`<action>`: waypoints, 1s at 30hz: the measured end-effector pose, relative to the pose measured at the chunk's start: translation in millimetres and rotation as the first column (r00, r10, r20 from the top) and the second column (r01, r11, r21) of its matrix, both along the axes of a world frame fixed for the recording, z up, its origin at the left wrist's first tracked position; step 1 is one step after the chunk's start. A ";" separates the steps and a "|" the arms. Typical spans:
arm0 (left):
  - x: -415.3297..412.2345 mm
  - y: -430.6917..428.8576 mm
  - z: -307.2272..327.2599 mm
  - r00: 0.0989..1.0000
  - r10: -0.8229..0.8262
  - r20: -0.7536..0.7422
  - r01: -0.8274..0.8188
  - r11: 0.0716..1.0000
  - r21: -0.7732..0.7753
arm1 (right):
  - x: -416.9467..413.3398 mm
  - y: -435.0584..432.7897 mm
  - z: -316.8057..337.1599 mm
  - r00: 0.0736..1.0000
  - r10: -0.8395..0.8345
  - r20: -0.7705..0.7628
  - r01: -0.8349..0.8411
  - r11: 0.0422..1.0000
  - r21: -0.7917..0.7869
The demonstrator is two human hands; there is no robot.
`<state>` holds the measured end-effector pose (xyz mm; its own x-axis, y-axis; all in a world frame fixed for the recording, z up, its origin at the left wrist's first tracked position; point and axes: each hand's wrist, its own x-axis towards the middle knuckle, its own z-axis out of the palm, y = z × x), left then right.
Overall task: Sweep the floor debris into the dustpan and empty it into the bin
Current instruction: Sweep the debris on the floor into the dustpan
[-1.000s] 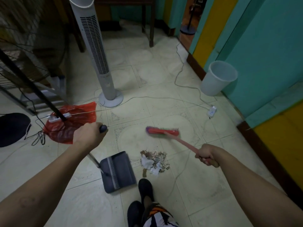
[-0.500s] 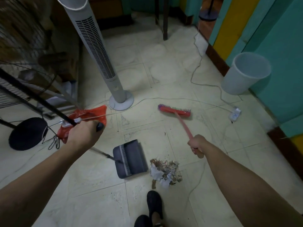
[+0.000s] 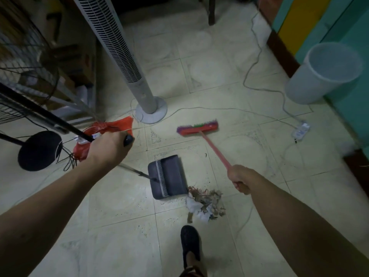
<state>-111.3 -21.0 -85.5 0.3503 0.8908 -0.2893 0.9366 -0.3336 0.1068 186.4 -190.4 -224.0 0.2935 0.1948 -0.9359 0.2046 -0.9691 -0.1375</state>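
My left hand (image 3: 108,148) grips the black top of the dustpan's long handle. The dark grey dustpan (image 3: 166,176) rests on the tiled floor, its right edge beside the debris pile (image 3: 205,202) of paper scraps and dry bits. My right hand (image 3: 238,179) grips the pink stick of the broom. The red broom head (image 3: 197,127) sits on the floor beyond the pile, well apart from it. A pale bin (image 3: 321,74) stands at the right by the teal wall.
A white tower fan (image 3: 149,108) stands behind the dustpan. A red plastic bag (image 3: 111,126) and a black stand fan base (image 3: 40,149) are at the left. White cords and a power strip (image 3: 300,131) trail across the floor. My shoe (image 3: 190,244) is near the pile.
The view has shifted forward, so the bin and fan look nearer. The dustpan has moved up against the debris pile. The broom head stays beyond the pile.
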 end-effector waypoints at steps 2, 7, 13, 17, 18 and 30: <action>3.1 3.4 1.3 1.000 -0.018 -0.015 0.019 1.000 0.011 | 6.4 -28.3 6.7 1.000 0.030 0.003 -0.030 0.994 -0.102; 13.3 15.8 5.5 0.984 -0.154 -0.089 0.156 0.988 0.021 | 10.1 -100.6 41.3 0.999 -0.004 0.047 0.013 0.978 -0.207; 7.9 35.5 2.1 0.959 -0.258 -0.121 0.270 0.958 0.098 | -14.4 -157.4 72.3 0.994 0.081 0.068 -0.055 0.945 -0.322; -1.2 50.6 -0.9 0.937 -0.330 -0.117 0.340 0.937 0.079 | -34.2 -169.4 108.3 1.000 -0.003 0.030 0.014 0.925 -0.381; -4.3 55.0 -0.5 0.930 -0.353 -0.099 0.360 0.930 0.067 | -41.7 -167.5 119.5 0.999 -0.029 0.015 0.033 0.925 -0.378; -39.9 87.4 -20.9 0.801 -0.597 0.055 0.593 0.802 0.065 | -127.8 -149.4 178.4 0.943 -0.330 0.048 0.333 0.918 -0.215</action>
<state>-151.2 66.4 -106.4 0.8331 0.5113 -0.2112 0.5431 -0.8285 0.1364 58.6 -339.8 -45.5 0.3161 -0.1224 -0.9408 -0.1333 -0.9875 0.0837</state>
